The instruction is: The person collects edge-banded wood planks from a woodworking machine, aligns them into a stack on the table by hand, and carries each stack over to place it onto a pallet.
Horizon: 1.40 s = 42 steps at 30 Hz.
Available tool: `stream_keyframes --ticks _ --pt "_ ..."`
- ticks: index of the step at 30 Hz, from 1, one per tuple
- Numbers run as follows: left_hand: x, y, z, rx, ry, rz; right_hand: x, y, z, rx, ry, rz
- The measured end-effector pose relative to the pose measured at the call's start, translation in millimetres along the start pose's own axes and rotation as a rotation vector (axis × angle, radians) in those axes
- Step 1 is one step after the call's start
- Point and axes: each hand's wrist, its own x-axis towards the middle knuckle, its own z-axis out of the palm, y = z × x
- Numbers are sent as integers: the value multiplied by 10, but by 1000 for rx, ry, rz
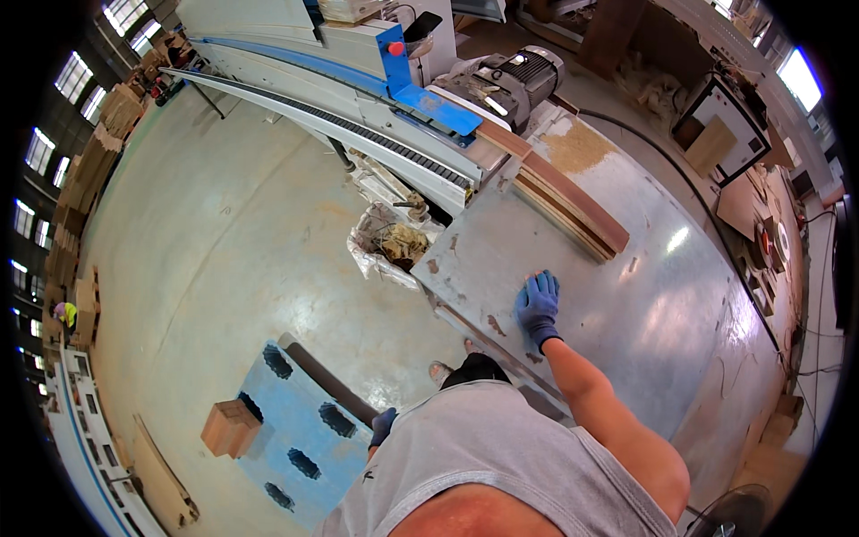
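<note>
Right hand (pixel 538 304) lay flat, fingers spread, on the table (pixel 644 304), holding nothing. Boards (pixel 573 204) sat well apart, by the conveyor (pixel 358 130). Left hand (pixel 383 426) hung low; grip unclear. Best to square up, then grip boards two-handed.

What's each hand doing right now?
Left hand: gloved, down at the person's side, grip cannot be told.
Right hand: gloved, open, flat on the grey metal table, holding nothing.

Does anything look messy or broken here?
Nothing looks broken. The grey metal table under the right hand has rusty patches and a sawdust smear at its far end. A white bag of scraps sits open on the floor beside it.
</note>
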Motion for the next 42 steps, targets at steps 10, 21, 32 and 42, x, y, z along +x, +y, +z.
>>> stream_keyframes --ticks 10,21,32,42 --pt "-40 -25 -94 35 -70 58 -38 10 12 5 -18 16" --pt "204 12 -97 -481 -224 -321 36 -9 -38 1 -10 11" --pt "249 1341 619 -134 271 -154 1894 916 -694 247 186 118" --pt "971 3737 4148 79 -633 40 2831 2517 -231 681 -896 595"
